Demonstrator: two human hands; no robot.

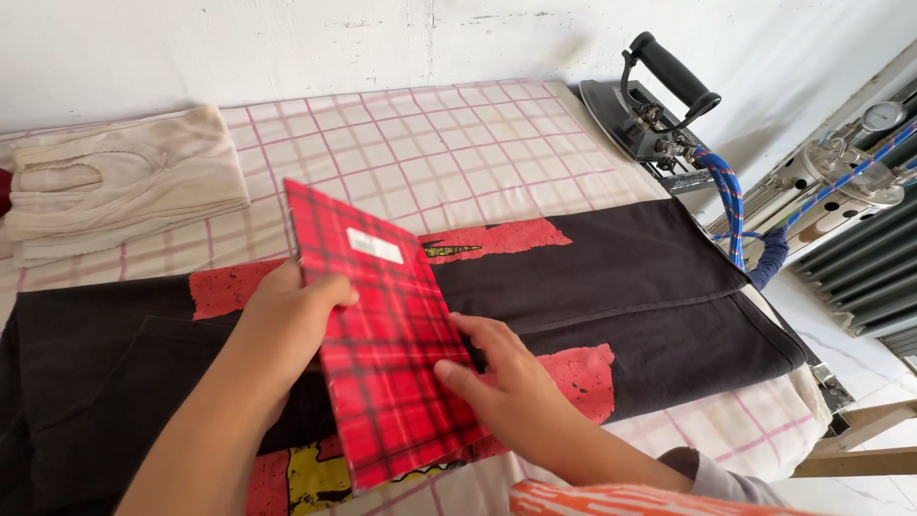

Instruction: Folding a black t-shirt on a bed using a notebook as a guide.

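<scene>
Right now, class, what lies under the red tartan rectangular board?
Under the red tartan rectangular board lies a black cotton garment with red and yellow print, on the pink-checked ironing table. The print beneath the board is hidden.

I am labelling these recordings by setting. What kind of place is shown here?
Probably a laundry or garment pressing workshop. A steam iron with a blue hose rests at the end of a padded checked table, a black garment lies spread on it, and folded cream clothes wait nearby.

two hands [287, 320], one red plaid board [387, 334], one black garment [611, 277], one iron [654, 110]
</scene>
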